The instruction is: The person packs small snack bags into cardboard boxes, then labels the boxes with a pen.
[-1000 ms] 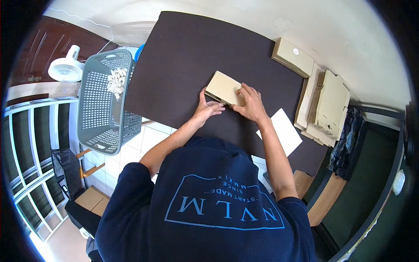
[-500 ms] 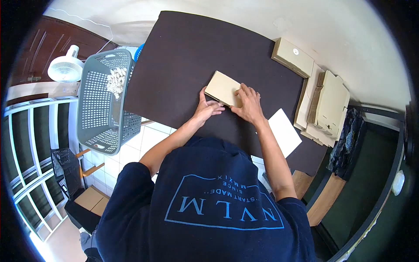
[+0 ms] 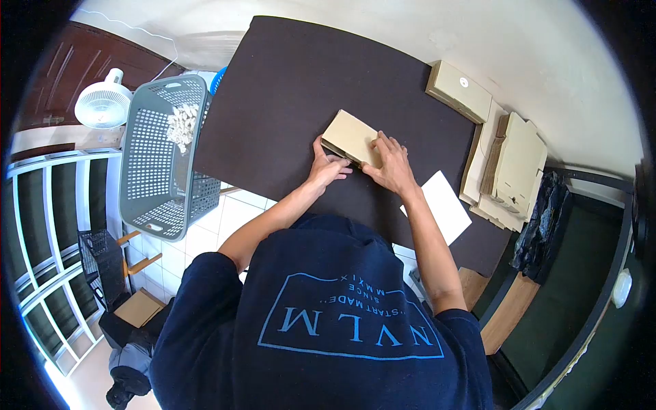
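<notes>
A small brown cardboard box [image 3: 350,136] lies tilted at an angle on the dark table, between my hands. My left hand [image 3: 324,167] grips its left corner, with the thumb along the side and the fingers at the near edge. On the right end rests my right hand [image 3: 392,164], fingers curled over the top and thumb at the near edge. A dark gap shows along the box's near side. The white sheet [image 3: 444,208] lies by my right forearm.
Flat cardboard pieces [image 3: 521,164] are stacked at the table's right edge, near a closed box [image 3: 459,91]. Left of the dark table [image 3: 301,75] stands a grey basket [image 3: 154,157] holding white pieces [image 3: 182,127]. A white fan [image 3: 102,102] is beyond it. Another person [image 3: 133,362] is at lower left.
The box's near side gap looks slightly wider, while my hands have barely moved. At lower left, the other person and the cardboard there have shifted.
</notes>
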Tool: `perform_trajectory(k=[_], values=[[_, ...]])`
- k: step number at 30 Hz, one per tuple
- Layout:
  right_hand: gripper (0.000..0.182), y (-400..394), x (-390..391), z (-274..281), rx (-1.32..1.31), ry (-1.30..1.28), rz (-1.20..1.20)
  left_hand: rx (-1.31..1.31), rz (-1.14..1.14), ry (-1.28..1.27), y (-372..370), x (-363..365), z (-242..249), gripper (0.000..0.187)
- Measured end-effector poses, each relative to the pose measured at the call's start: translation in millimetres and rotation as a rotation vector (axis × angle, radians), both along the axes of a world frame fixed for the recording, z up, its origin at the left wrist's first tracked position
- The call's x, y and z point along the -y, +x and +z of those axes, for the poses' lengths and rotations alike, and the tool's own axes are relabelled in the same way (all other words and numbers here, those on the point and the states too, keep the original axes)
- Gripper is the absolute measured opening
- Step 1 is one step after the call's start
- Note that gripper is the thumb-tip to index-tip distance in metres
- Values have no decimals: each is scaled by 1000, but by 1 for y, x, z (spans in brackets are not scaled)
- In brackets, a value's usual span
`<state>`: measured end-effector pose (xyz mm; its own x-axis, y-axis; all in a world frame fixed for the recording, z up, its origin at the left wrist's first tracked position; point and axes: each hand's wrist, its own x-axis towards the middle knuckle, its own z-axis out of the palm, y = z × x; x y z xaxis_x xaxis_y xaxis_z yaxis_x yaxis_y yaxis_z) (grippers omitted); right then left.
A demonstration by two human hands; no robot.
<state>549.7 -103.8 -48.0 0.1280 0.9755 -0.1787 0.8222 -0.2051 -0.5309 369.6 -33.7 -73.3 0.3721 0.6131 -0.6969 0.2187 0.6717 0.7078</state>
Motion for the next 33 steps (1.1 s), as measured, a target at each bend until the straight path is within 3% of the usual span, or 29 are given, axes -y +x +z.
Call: perform_trajectory(k=[7, 19, 25, 27, 28, 29, 31, 33], values=[[53, -4, 2, -2, 33, -1, 7, -92, -59, -5, 6, -3, -1, 100], [55, -12, 3, -3, 80, 18, -25, 133, -55, -13, -13, -2, -6, 104], [57, -13, 5, -1, 138, 7, 3, 71, -67, -61, -16, -15, 15, 91], [59, -22, 12, 3, 241, 93, -11, -274, -248, 232, -21, -23, 17, 71], [59, -28, 15, 4, 241, 94, -13, -378, -233, 511, -24, -22, 12, 59], [59, -38, 16, 4, 221, 160, -67, -377, -237, 514, -23, -21, 6, 59], [62, -56, 17, -1, 192, 218, -118, -551, -251, 1225, -21, -19, -2, 61], [69, -70, 16, -15, 249, 215, -104, -530, -294, 1209, -16, -17, -8, 60]])
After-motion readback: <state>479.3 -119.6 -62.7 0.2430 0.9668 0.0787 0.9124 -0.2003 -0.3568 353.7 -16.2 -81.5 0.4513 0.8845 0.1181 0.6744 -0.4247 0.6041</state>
